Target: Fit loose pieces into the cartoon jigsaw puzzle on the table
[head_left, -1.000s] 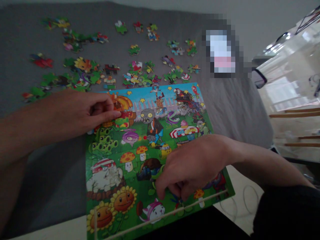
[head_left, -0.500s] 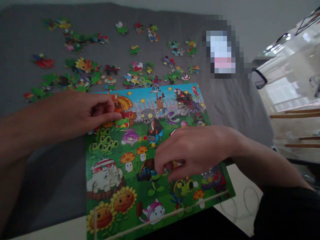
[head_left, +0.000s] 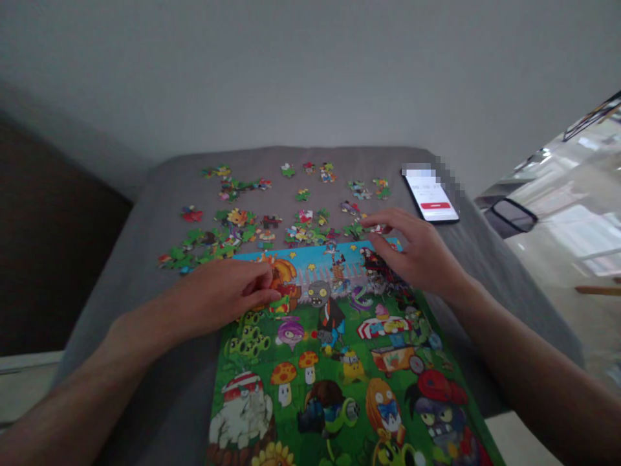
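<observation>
A colourful jigsaw puzzle (head_left: 315, 336) of cartoon plants and zombies lies before me on its board. My left hand (head_left: 237, 291) rests over its upper left part, thumb and fingers pinched together. At the thumb tip shows a small green, yellow and red puzzle piece (head_left: 280, 304), which the pinch appears to hold. My right hand (head_left: 412, 249) is over the upper right corner, fingers apart and reaching toward the loose pieces (head_left: 354, 231) just past the top edge. Nothing shows between its fingers.
Several more loose pieces (head_left: 237, 220) are scattered and heaped beyond the board on the grey cloth-covered table (head_left: 140, 239). A phone (head_left: 436, 197) with a lit screen lies at the back right. A pale wall (head_left: 272, 77) rises behind the table.
My right hand has moved from the middle of the puzzle up to its far right edge, and its fingers have spread. The left hand stays in place. My view has tilted up.
</observation>
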The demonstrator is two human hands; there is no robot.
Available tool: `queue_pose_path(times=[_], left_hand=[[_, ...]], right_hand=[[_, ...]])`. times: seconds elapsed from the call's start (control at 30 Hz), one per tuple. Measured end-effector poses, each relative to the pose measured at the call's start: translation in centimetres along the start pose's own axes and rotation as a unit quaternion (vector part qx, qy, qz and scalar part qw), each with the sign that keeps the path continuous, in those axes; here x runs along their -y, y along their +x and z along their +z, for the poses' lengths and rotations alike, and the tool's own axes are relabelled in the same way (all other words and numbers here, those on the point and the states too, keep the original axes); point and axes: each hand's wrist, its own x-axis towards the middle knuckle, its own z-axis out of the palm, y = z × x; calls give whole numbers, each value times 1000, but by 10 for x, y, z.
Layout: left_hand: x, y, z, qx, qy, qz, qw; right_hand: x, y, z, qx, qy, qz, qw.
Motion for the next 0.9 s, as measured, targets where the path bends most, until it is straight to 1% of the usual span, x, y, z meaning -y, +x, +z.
queue_pose_path(times=[0.13,0.23,0.43,0.67,0.9], left_hand=[[-5,-2,-1,6,-7,-15,1000],[-6,-1,-2,10,-13,-25,1000],[-4,-3,-1,28,-8,-47,998],[0,-1,1,53,-4,-66,996],[-1,0,1,42,-15,-64,997]], right_hand=[[-49,3,-1,-43,-44,76,995],[-69,2,1,-50,-58,96,992],[-76,1,7,-13,-61,88,994],[-81,0,-2,20,-67,94,993],[-90,0,-6,46,-55,96,993]])
